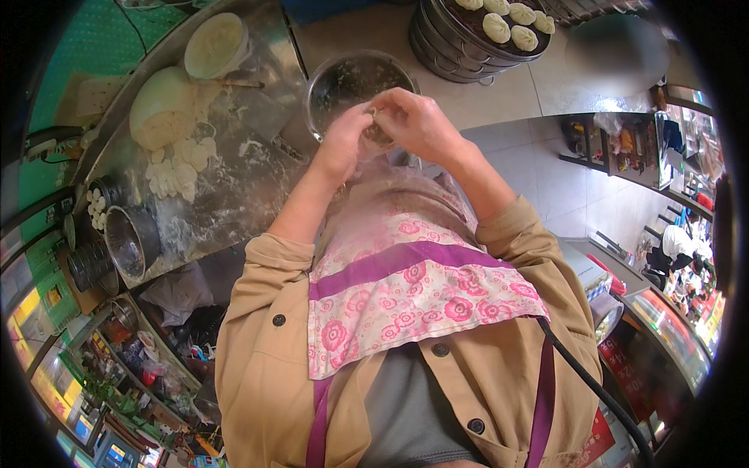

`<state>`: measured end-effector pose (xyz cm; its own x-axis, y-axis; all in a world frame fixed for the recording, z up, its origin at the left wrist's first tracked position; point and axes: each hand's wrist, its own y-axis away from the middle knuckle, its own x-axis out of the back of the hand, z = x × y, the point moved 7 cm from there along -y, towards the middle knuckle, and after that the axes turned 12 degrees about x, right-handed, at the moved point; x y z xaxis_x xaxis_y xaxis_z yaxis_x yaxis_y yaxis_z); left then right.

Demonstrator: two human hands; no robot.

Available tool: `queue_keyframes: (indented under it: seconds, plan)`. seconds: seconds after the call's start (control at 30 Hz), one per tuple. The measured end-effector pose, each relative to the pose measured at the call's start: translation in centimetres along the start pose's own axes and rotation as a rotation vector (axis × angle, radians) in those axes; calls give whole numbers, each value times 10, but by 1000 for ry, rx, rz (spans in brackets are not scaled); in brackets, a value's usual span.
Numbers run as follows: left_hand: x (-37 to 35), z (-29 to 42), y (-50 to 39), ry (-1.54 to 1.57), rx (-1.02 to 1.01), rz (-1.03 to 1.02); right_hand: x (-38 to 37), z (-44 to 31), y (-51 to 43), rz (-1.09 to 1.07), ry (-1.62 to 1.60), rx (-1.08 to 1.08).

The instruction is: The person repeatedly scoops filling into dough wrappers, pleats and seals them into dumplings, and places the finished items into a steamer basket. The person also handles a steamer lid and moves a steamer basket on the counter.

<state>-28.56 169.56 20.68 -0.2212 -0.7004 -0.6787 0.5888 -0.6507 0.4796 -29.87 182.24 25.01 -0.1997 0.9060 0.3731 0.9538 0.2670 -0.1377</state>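
Note:
Above the near rim of a round metal bowl (333, 70), my two hands meet in front of the apron. My left hand (345, 131) has its fingers curled at a small piece of dough (374, 111), most of which the hands hide. My right hand (412, 120) pinches the same dough from the other side, thumb and fingertips together. Bits of green filling cling to the bowl's inner wall. Left of the hands, a pile of flat dough wrappers (181, 167) lies on a floured metal worktop (234, 193).
Beyond the bowl on the right stands a stack of metal steamers (447, 52) with several pleated buns (496, 27) on top. A large dough mound (164, 108), a white bowl (216, 44) and a wooden stick (240, 83) are at the worktop's back. A metal pot (131, 243) stands at the left.

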Motion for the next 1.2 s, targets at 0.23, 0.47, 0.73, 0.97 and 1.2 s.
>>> queue_keyframes:
  seconds: [0.23,0.47,0.73,0.97,1.2]
  plan:
    - [22,-21,-2,169,-24,111,-2,13,3,-33,-130,-85]
    - [25,-21,-5,-13,-47,182,-5,4,2,-18,-187,-84]
    - [20,-6,-11,-68,-99,48,-7,9,2,-36,-130,-103]
    - [44,-20,0,133,-33,233,0,19,2,24,-4,22]
    - [25,-12,-8,-113,-60,196,5,12,3,-9,-61,64]
